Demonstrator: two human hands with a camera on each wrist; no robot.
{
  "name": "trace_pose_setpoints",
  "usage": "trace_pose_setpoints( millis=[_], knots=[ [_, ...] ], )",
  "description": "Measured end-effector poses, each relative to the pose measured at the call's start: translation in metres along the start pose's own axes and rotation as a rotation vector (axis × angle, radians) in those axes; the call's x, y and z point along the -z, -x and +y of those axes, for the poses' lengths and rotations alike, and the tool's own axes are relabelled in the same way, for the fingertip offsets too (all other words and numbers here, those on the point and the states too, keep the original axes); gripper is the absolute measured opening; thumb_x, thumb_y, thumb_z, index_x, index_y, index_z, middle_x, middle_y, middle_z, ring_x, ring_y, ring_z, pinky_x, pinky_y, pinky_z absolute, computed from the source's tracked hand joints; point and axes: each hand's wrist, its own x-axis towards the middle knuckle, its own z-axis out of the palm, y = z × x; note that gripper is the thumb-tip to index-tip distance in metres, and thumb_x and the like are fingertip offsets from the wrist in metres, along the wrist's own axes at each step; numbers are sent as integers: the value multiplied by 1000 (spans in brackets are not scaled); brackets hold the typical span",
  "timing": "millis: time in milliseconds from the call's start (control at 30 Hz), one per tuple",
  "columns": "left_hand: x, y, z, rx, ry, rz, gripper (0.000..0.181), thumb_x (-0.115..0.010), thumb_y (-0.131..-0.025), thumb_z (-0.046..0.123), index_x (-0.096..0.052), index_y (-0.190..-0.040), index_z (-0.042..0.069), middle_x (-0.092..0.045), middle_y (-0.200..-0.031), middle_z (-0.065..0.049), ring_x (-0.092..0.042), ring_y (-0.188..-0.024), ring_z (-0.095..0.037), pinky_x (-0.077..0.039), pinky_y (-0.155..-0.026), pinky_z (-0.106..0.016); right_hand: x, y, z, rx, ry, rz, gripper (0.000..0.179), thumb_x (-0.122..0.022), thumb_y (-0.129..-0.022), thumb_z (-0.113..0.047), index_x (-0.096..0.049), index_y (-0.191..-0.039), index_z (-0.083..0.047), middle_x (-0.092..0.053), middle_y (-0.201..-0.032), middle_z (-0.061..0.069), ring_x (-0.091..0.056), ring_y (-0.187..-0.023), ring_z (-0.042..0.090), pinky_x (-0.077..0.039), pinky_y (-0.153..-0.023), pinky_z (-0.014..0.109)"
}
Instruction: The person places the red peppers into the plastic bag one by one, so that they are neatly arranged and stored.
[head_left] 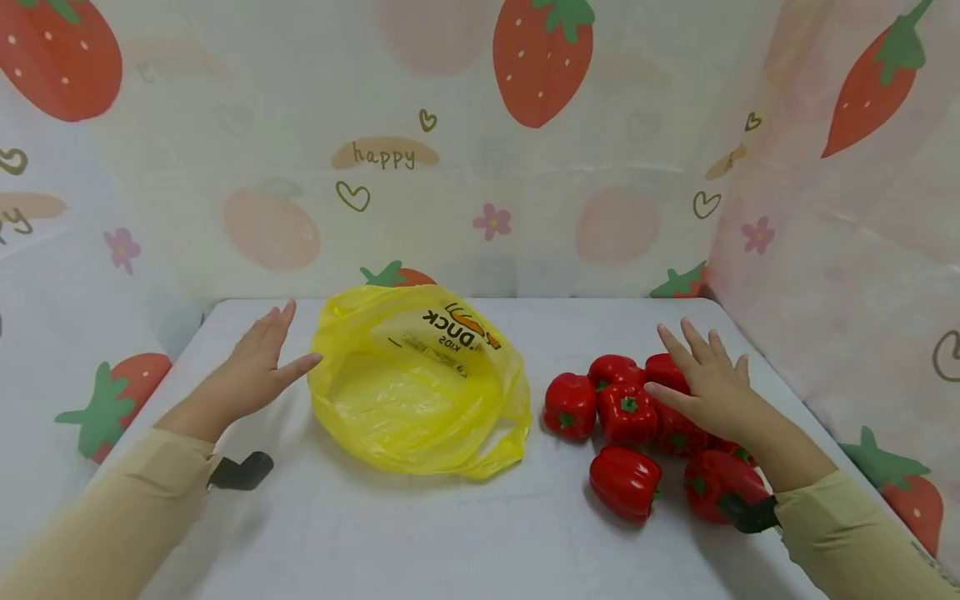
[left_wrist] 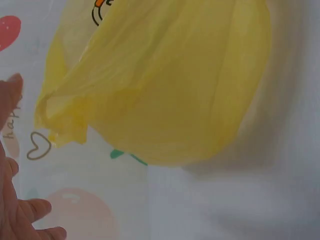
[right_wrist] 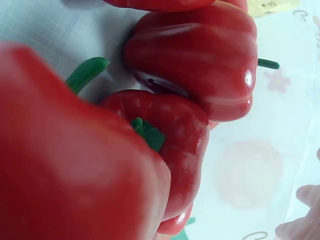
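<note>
Holds the left hand (head_left: 251, 371) just beside the yellow bag (head_left: 405, 417), the right hand (head_left: 708, 385) near red peppers (head_left: 621, 423), both spread wide.

Your head camera looks forward and down from behind and above your fingers, far enough back to hold your left hand (head_left: 258, 367), your right hand (head_left: 708, 387), the yellow bag (head_left: 416, 392) between them, the red peppers (head_left: 628, 412) around and under your right fingers, and the printed backdrop (head_left: 540, 183) beyond your fingertips. Your left wrist camera looks past your left fingers, which edge its left side, at the bag close by; it is rolled sideways, so the backdrop's lettering runs up the frame. Your right wrist camera sits nearer still, one pepper blurred against its lens, your right fingertips at its lower right. It shares the peppers with the head view; the left wrist view shares the bag.
</note>
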Motion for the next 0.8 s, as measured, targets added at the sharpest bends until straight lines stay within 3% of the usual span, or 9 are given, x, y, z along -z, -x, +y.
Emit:
trace_pose_setpoints(
  millis=[167,400,633,800],
  knots=[
    [-3,-6,0,-13,56,22,101,-49,-85,59,15,-144,9,4,-149,-26,0,-135,-44,-8,-105,-62,-1,0,-1,2,-11,-5,90,-52,-84,-55,2,-147,-22,10,-150,21,14,-131,50,12,-89,75],
    [-8,-13,-1,58,110,30,101,-53,-82,60,6,-146,10,-8,-148,-27,-15,-132,-46,-20,-102,-62,-3,0,-2,8,-3,2,90,-52,-84,-55,2,-147,-22,9,-150,21,12,-131,50,10,-90,76],
    [-10,-10,1,112,304,35,95,-52,-83,58,5,-147,16,-26,-145,-23,-34,-127,-40,-34,-99,-55,-3,-2,-2,5,-7,0,90,-53,-84,-55,1,-147,-22,9,-150,20,13,-131,50,10,-90,75],
    [-13,-8,4,150,402,43,82,-54,-86,50,-13,-147,13,-41,-136,-21,-51,-112,-34,-45,-92,-46,-4,-1,-3,4,-9,1,90,-53,-84,-54,1,-147,-22,9,-150,20,12,-132,50,10,-90,76]
  ],
)
